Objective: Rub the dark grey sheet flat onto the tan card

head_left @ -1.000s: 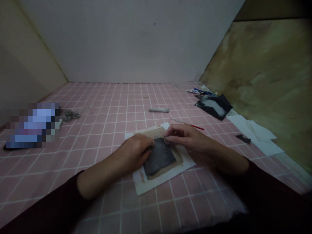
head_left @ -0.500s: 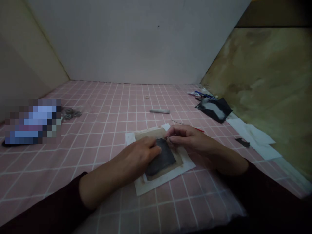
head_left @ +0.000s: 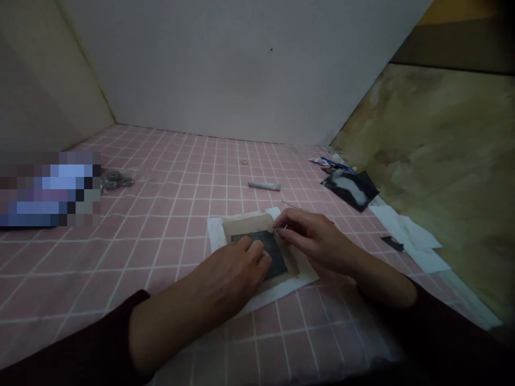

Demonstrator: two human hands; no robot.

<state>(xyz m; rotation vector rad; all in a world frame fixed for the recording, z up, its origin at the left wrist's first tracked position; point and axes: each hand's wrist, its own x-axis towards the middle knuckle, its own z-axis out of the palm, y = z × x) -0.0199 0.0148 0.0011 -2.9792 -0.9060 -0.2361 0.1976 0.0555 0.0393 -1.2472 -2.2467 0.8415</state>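
Observation:
A dark rectangular sheet lies on a brown sheet, with white paper underneath. My left hand rests on the dark sheet, its fingers curled and close together. Whatever may be under those fingertips is hidden. At the sheet's upper right corner, my right hand is closed in a pinch. A small, thin piece shows at its thumb and fingertips, too small to name. Just beyond this hand, a thin rod lies on the cloth, partly covered by the hand.
Pink checked cloth covers the table. Farther back are a grey tube-like stick and a small ring. On the right lie a black-and-white packet, white paper and a dark scrap. Several small rolls sit left, beside a pixelated object.
My left hand has shifted slightly right and down over the dark sheet, its fingers more curled. My right hand stays pinched at the corner. The camera view has tilted a little.

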